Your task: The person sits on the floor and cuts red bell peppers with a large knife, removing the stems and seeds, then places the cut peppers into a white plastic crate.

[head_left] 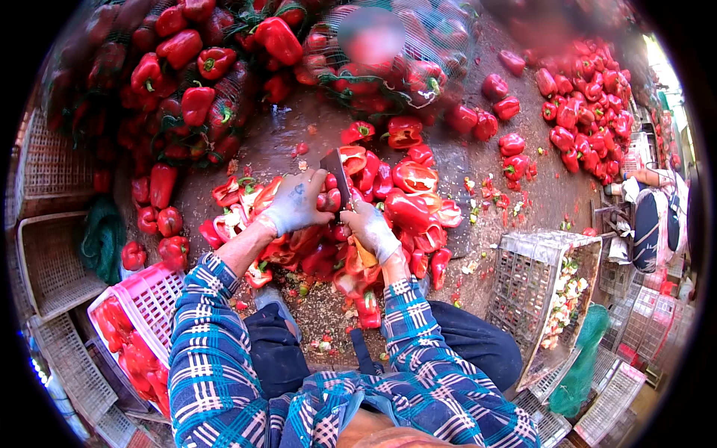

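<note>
My left hand [299,201], in a pale stained glove, closes its fingers on a red bell pepper [329,199]. Close beside it my gloved right hand [370,228] grips a knife; its broad dark blade [337,173] stands up between the hands, against the pepper. The knife's handle is hidden in my fist. Under and around both hands lies a heap of halved and opened red peppers [415,176], some showing pale insides.
Net sacks of whole peppers [198,104] stand at the far left and middle. A loose pile of peppers [590,112] lies far right. A pink crate [153,306] of cut peppers is left; a tipped crate [523,276] with pepper cores is right. Another person [657,213] sits at the right.
</note>
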Demonstrator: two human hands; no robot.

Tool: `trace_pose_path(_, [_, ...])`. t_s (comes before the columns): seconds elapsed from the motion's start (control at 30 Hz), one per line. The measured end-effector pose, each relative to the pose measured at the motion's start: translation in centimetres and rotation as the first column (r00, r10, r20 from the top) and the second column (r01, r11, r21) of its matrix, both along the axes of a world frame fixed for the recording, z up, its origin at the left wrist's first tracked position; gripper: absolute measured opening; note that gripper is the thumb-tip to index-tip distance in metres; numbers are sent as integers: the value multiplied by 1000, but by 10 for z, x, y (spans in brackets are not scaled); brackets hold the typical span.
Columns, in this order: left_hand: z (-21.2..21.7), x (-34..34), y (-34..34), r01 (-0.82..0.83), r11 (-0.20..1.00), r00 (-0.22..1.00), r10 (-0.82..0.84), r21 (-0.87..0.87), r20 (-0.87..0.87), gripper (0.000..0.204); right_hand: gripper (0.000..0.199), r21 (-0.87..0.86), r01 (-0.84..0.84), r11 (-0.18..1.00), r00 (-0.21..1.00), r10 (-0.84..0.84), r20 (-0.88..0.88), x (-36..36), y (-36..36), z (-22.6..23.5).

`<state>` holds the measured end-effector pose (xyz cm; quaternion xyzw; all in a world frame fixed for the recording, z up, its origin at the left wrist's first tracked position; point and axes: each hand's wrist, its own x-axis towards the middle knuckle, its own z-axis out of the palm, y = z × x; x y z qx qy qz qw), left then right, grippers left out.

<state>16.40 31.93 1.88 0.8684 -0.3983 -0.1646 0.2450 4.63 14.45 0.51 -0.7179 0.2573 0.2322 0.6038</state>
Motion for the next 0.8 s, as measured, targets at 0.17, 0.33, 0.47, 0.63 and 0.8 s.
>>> trace_pose_path(0.17, [-1, -12, 17, -45, 999, 999, 45, -9, 12, 89, 32, -31, 100, 995, 995, -100, 19, -13, 16, 0])
trace_pose_path(0.33, [4, -15, -9, -76, 987, 993, 61, 145, 102, 87, 26, -525, -181, 831, 979, 206, -12, -8, 32, 22])
trace_pose_path(0.47, [0, -6, -2, -110, 980, 990, 123, 167, -71, 79, 27, -545, -212, 811, 972, 233, -31, -11, 41, 23])
trace_pose_path(0.63, [-21, 4, 24, -330, 944, 890, 304, -20, -341, 101, 24, -593, -280, 755, 951, 302, -64, -15, 55, 33])
trace_pose_path(0.8, [-4, -2, 44, -455, 890, 805, 399, -24, -438, 90, 22, 110, 223, 969, 974, -225, 5, -21, 48, 14])
